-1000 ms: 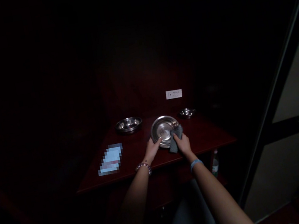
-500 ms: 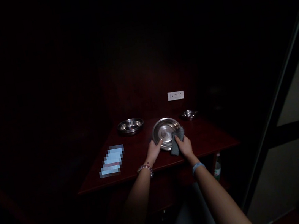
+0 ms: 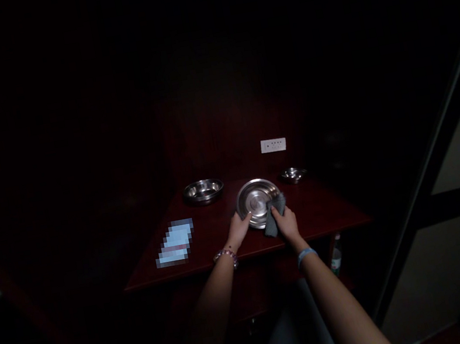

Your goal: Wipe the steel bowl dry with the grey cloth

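A round steel dish [image 3: 257,203] is tilted toward me above the dark red desk [image 3: 220,215]. My left hand [image 3: 238,231] grips its lower left rim, the thumb on the inside. On the right side, my right hand [image 3: 286,226] is closed on a grey cloth [image 3: 271,226], which lies over the dish's right rim and hangs below it. The fingers behind the dish are hidden.
Another round steel dish [image 3: 203,191] sits at the back left of the desk, and a small steel bowl [image 3: 293,175] at the back right. A blurred pale item [image 3: 175,242] lies at the left. A bottle [image 3: 336,257] stands below the desk's right side.
The whole view has shifted slightly, so things appear a little further right. Both hands keep their hold on the dish and cloth, with hardly any other movement.
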A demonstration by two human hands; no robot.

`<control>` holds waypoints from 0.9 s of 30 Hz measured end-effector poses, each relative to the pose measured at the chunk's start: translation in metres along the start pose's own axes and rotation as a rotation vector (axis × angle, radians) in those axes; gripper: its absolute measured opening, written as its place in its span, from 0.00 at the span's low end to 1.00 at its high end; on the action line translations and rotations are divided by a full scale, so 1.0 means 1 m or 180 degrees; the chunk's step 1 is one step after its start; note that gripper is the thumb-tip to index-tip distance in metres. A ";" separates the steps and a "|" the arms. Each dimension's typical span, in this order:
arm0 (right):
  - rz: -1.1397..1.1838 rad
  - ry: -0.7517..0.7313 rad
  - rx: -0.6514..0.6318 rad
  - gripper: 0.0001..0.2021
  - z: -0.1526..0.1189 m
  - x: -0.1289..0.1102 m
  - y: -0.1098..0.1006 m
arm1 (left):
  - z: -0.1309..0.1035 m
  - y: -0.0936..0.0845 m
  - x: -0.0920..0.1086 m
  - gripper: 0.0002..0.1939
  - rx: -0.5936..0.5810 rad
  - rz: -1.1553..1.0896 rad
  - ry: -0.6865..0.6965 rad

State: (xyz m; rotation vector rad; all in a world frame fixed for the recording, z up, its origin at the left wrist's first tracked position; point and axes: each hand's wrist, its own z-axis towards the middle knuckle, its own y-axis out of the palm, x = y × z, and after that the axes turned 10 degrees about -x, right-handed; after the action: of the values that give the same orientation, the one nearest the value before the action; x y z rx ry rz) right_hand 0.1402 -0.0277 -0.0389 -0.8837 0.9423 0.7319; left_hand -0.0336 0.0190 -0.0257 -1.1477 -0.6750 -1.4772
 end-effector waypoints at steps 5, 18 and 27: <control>0.0046 -0.0040 0.0031 0.19 -0.001 -0.001 0.000 | -0.001 0.000 0.003 0.20 -0.0055 0.0019 -0.0028; -0.0027 -0.0054 0.0010 0.20 -0.002 -0.003 -0.001 | -0.001 0.000 0.003 0.18 -0.0017 0.0038 -0.0041; -0.0056 -0.0076 0.0026 0.19 -0.001 -0.001 -0.001 | 0.000 0.001 -0.001 0.20 -0.0018 0.0022 0.0016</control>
State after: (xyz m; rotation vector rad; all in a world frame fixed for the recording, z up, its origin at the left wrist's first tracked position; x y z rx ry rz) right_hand 0.1406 -0.0290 -0.0374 -0.8735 0.9148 0.7217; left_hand -0.0330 0.0193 -0.0267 -1.1493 -0.6630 -1.4767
